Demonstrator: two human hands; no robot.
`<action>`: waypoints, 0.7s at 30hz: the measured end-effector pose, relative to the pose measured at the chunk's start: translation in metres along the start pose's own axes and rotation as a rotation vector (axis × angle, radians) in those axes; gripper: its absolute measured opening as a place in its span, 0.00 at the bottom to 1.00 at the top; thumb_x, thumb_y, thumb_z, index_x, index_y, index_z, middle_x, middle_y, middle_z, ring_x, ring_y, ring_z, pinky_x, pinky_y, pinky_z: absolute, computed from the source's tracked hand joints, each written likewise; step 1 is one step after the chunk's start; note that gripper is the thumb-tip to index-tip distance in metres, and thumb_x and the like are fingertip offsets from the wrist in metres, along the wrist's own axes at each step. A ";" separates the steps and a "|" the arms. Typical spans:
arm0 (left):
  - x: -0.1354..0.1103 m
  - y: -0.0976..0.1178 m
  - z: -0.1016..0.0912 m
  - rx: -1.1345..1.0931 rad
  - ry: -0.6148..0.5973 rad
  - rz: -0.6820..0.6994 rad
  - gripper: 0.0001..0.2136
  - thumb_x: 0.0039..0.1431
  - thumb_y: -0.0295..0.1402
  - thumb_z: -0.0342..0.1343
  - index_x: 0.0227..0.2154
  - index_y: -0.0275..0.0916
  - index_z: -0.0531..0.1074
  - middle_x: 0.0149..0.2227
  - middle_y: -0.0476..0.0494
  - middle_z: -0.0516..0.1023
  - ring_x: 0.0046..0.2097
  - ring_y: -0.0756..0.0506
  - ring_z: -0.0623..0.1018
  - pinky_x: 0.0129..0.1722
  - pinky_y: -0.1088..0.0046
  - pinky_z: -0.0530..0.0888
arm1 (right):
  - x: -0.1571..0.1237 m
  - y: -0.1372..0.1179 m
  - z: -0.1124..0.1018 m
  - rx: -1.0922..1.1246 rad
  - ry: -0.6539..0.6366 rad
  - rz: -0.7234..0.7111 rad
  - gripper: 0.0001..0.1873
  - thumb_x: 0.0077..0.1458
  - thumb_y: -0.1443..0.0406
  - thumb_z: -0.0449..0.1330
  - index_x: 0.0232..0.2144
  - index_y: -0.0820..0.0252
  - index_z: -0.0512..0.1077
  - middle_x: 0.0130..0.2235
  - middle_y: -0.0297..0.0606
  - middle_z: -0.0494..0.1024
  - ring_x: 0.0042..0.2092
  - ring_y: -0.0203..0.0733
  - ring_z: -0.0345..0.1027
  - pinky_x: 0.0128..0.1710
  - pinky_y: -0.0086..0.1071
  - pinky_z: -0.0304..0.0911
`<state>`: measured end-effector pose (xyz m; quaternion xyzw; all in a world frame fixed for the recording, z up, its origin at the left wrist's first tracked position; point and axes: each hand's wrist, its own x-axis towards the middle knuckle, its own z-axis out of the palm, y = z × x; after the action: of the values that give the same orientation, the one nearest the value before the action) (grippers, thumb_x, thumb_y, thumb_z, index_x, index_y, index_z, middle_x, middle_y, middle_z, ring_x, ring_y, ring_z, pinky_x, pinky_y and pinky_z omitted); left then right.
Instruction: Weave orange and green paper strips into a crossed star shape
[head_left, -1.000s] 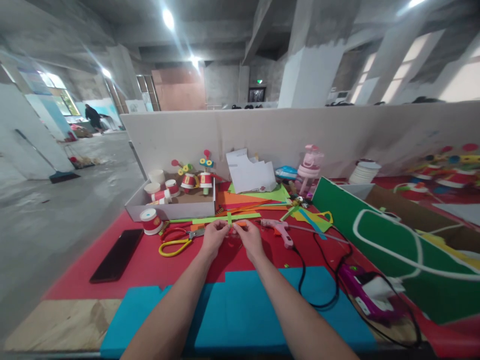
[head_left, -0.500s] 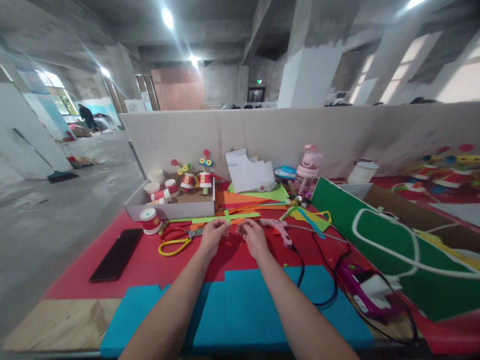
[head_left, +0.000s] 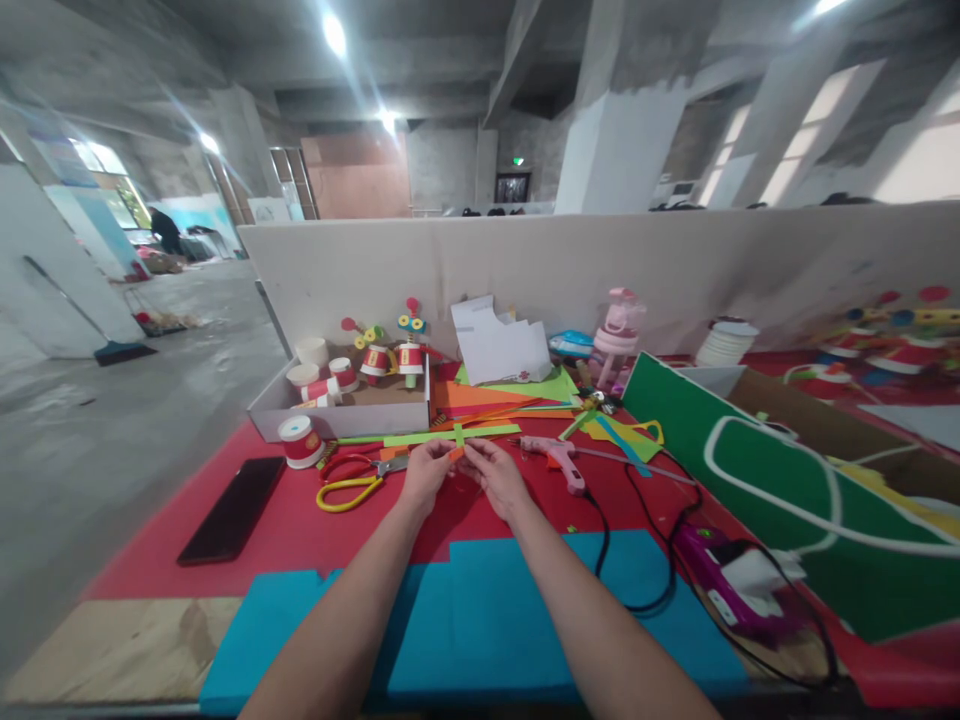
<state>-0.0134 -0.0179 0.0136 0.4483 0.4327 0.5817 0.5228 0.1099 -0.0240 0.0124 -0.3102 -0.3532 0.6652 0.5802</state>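
Landmark: pink glue gun [head_left: 559,458], its nozzle pointing left.

1. Phone [head_left: 232,510], dark; far left of the glue gun, long axis slanting away to the right.
2. Paper cup [head_left: 300,442], red and white; left of the glue gun, beyond the phone. Marking on its side too small to read.
3. Open tray [head_left: 345,420], pale-walled; left of and beyond the glue gun, holding cups and two cup figures. Cup labels present, wording illegible.
4. Cutters [head_left: 391,466], red and yellow handles; left of the glue gun, blades pointing right.
5. Left hand [head_left: 426,475]: thumb and fingertips pinched nearly together on the left end of item 6.
6. Orange strip [head_left: 457,453], short; just left of the nozzle, long axis crosswise, right end slightly raised.
7. Green tab [head_left: 459,433], pointing away, just beyond the orange strip; cannot tell whether they are joined.
8. Right hand [head_left: 497,475]: closely pinched on the orange strip's right end, near the nozzle.
9. Purple power block [head_left: 701,558]; right of and nearer than the glue gun. Lettering unreadable.
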 end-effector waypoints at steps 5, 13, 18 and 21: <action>0.000 -0.001 -0.001 0.002 -0.004 -0.020 0.13 0.37 0.35 0.68 0.27 0.32 0.76 0.22 0.48 0.74 0.21 0.55 0.67 0.22 0.78 0.63 | 0.000 0.002 0.001 -0.061 0.044 -0.030 0.21 0.34 0.58 0.72 0.33 0.60 0.75 0.31 0.35 0.79 0.32 0.38 0.73 0.38 0.34 0.70; -0.002 0.000 0.000 -0.030 -0.028 -0.043 0.15 0.37 0.38 0.68 0.28 0.33 0.79 0.20 0.47 0.75 0.21 0.54 0.66 0.23 0.78 0.62 | 0.003 0.005 -0.002 -0.175 0.141 -0.129 0.18 0.37 0.56 0.69 0.31 0.59 0.75 0.30 0.35 0.79 0.31 0.39 0.72 0.36 0.35 0.69; -0.002 0.000 0.001 -0.032 -0.023 -0.053 0.16 0.37 0.38 0.69 0.29 0.33 0.80 0.22 0.45 0.77 0.21 0.54 0.67 0.22 0.78 0.62 | 0.006 0.007 -0.003 -0.261 0.156 -0.210 0.18 0.39 0.55 0.68 0.31 0.59 0.75 0.29 0.36 0.79 0.31 0.41 0.73 0.35 0.35 0.69; -0.004 0.002 0.003 -0.062 -0.057 -0.064 0.18 0.37 0.37 0.69 0.33 0.32 0.79 0.24 0.44 0.78 0.22 0.54 0.68 0.23 0.78 0.63 | 0.008 0.009 -0.005 -0.256 0.182 -0.238 0.18 0.40 0.54 0.67 0.32 0.60 0.75 0.30 0.36 0.79 0.32 0.41 0.72 0.36 0.35 0.69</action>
<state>-0.0108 -0.0222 0.0155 0.4343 0.4132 0.5650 0.5670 0.1081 -0.0165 0.0015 -0.3965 -0.4150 0.5107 0.6401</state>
